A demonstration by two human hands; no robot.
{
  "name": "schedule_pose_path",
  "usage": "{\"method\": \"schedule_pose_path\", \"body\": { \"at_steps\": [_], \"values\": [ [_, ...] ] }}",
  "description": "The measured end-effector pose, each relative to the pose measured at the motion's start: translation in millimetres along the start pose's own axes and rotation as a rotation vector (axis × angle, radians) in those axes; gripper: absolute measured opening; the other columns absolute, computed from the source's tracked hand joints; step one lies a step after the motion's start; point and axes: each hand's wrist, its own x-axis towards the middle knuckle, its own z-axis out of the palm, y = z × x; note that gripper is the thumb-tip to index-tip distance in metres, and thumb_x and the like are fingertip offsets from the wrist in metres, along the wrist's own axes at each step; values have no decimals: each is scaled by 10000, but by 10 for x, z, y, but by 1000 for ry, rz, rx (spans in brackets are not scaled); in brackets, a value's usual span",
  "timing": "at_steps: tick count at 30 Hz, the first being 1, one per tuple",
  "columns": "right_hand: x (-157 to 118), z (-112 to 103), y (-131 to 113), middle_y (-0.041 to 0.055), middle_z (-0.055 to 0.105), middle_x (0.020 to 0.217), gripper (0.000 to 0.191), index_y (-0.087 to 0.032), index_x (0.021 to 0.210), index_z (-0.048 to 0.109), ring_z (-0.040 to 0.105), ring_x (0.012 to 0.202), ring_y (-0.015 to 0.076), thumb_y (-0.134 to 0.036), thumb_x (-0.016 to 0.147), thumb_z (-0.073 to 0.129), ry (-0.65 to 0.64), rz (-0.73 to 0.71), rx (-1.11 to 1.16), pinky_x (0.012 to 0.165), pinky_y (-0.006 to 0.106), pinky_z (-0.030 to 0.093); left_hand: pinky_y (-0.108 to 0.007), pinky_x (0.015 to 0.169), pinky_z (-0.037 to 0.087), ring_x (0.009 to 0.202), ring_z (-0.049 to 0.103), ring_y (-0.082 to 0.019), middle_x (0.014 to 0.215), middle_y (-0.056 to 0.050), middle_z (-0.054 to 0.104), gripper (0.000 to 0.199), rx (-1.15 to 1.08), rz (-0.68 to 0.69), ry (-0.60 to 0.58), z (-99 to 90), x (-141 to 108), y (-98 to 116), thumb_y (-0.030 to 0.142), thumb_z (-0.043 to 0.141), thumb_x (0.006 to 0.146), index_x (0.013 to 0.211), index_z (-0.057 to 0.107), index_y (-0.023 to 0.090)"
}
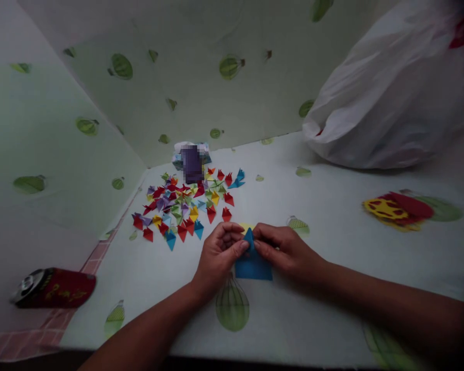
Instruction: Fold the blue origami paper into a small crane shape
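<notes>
A sheet of blue origami paper [254, 268] is partly folded, its top drawn up into a point and its lower part flat and square-edged. My left hand [223, 250] pinches the folded part from the left, thumb against the paper and fingers curled. From the right, my right hand [280, 248] pinches the opposite edge between thumb and forefinger. Just behind the fingertips a bit of yellow [247, 227] shows, mostly hidden. Many small folded paper pieces [189, 225] in red, blue, yellow, green and purple lie spread on the table beyond my left hand.
A red drink can [58, 288] stands at the left edge. A tissue box [178, 161] with a blurred dark object [192, 164] before it is at the back. Red and yellow paper cut-outs [394, 210] lie right, below a big white plastic bag [371, 98]. Balloon-patterned wallpaper [201, 62] rises behind.
</notes>
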Motion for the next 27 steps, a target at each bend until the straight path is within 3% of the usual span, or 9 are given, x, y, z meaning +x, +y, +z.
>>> {"method": "schedule_pose_path", "body": {
  "at_steps": [7,11,16,21,27],
  "values": [
    [15,11,2,-26,505,621,184,-182,766,524,448,546,109,-290,914,503,-24,117,159,528,245,358,-209,625,472,639,591,-92,710,6,647,245,66,-51,-27,-15,11,8,309,815,740,795,642,144],
    [16,-1,-8,-22,512,613,290,-183,776,540,461,554,113,-381,973,463,-12,209,252,536,249,367,-210,598,434,618,552,-93,683,16,607,237,145,-62,-12,3,2,2,305,789,735,767,613,149],
    [24,-2,13,-16,532,642,225,-183,742,571,458,597,117,-334,908,581,46,136,155,549,248,345,-217,580,398,604,502,-96,676,17,583,223,272,-36,-20,9,-8,-16,310,776,727,773,623,155],
    [4,-5,-41,-15,532,593,222,-184,724,580,483,584,124,-279,920,537,78,92,50,554,254,356,-240,602,400,632,514,-122,670,-10,600,238,342,-29,-105,-3,-26,22,375,703,813,760,657,147],
    [20,2,-5,-18,542,580,273,-187,729,554,480,535,114,-333,951,493,35,131,117,539,252,371,-235,574,364,597,450,-105,631,12,523,240,464,114,-46,2,-43,70,303,681,817,646,597,156]
  ]
}}
